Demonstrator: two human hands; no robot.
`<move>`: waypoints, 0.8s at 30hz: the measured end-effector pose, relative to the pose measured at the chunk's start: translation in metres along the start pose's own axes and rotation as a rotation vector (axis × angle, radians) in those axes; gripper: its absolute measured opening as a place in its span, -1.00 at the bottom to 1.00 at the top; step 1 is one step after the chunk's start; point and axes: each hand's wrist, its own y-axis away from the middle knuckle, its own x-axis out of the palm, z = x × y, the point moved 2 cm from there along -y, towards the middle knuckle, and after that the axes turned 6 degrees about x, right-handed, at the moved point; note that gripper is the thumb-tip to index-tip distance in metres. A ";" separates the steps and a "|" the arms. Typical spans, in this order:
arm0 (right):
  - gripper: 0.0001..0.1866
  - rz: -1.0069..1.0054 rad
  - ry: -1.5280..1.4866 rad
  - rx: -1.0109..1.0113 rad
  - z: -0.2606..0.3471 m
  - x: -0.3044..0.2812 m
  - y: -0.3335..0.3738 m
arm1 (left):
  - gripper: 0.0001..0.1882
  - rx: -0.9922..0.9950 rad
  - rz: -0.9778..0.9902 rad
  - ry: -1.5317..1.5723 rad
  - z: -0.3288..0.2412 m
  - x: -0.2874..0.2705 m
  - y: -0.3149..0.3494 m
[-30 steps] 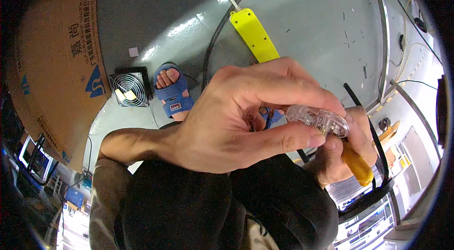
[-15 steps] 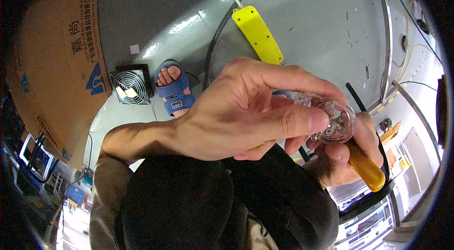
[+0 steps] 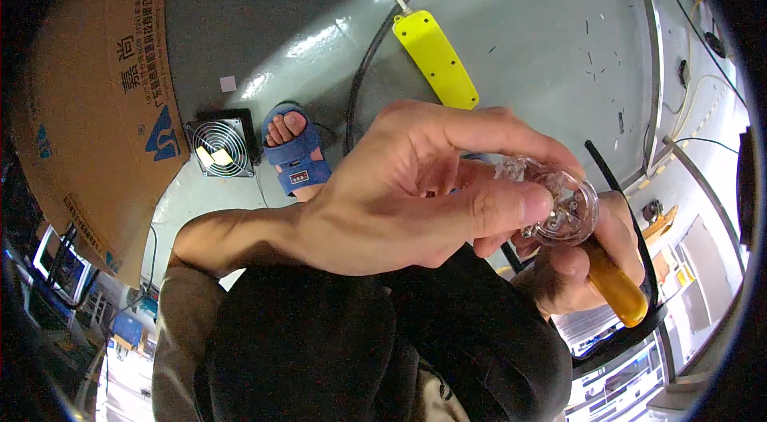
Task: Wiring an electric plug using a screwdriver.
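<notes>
My left hand [image 3: 431, 198] reaches across to the right, its thumb and index finger closed on a clear round plastic piece [image 3: 582, 218]. Small metal parts that look like screws or terminals show inside that piece. Close under it is my right hand [image 3: 611, 242], fingers curled round an amber-handled screwdriver [image 3: 617, 285]. Its handle end points down to the right; the shaft is hidden by the hands and the piece. The right thumb tip lies at the lower edge of the clear piece, though whether it touches is hard to tell.
On the grey floor ahead lie a yellow power strip [image 3: 435, 59] with a pale cord and a dark cable [image 3: 363, 75]. A small fan [image 3: 217, 149] stands by my sandalled foot [image 3: 294, 146]. A large cardboard box [image 3: 100, 103] fills the left. Metal frame bars [image 3: 653, 63] run along the right.
The clear piece and both hands have shifted very slightly to the left. My left hand's lower fingers have moved, and a yellow spot beneath them is now out of sight.
</notes>
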 end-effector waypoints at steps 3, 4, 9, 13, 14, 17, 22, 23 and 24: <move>-0.52 -0.028 -0.039 0.024 0.000 -0.005 0.003 | -0.59 0.001 0.019 0.035 0.000 0.004 0.000; -0.53 -0.044 -0.018 0.021 0.002 -0.008 0.004 | -0.58 -0.036 0.040 0.122 -0.002 0.006 0.000; -0.56 -0.440 -0.353 0.201 -0.023 0.018 -0.014 | -0.54 -0.186 0.027 0.201 0.007 0.003 -0.001; -0.60 -0.312 -0.308 0.101 -0.030 0.022 -0.010 | -0.56 -0.116 0.017 0.208 0.005 0.001 0.002; -0.59 -0.386 -0.277 0.052 -0.029 0.018 -0.009 | -0.59 -0.090 0.013 0.177 0.003 0.001 0.001; -0.66 -0.465 -0.004 -0.164 -0.016 0.008 -0.001 | -0.64 0.342 -0.090 -0.295 0.007 0.003 -0.003; -0.71 -0.042 0.187 -0.289 0.002 0.005 -0.012 | -0.64 0.597 -0.127 -0.602 0.005 0.002 -0.001; -0.71 -0.043 0.189 -0.288 0.003 0.004 -0.012 | -0.63 0.565 -0.143 -0.618 0.003 0.005 0.001; -0.70 -0.034 0.149 -0.245 0.003 0.003 -0.013 | -0.62 0.532 -0.160 -0.633 0.002 0.007 0.002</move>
